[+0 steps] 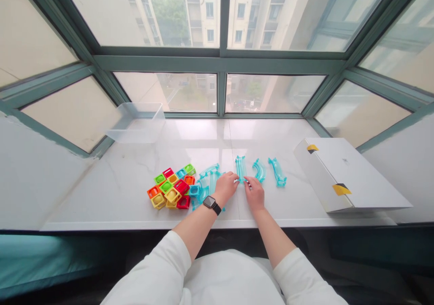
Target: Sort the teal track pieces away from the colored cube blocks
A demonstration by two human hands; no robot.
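Both hands were down on the sill [135, 192], meeting at the near end of the straight track [240, 166]. The left hand [225, 187], watch on the wrist, had its fingers curled onto that end; the right hand [254, 194] had its fingertips drawn together in a pinch right beside them. The exact grip was too small to read. The track lay flat, pointing away from the person, with two curved tracks [260, 170] just to its right. More curves [207, 178] and a heap of blocks [172, 190] sat to its left. It looked like thin clear plastic: light, stiff and probably slick on the polished stone. The side rails seemed the best place to pinch it. A tub [137, 123] stood at the back left and a box [346, 178] on the right.
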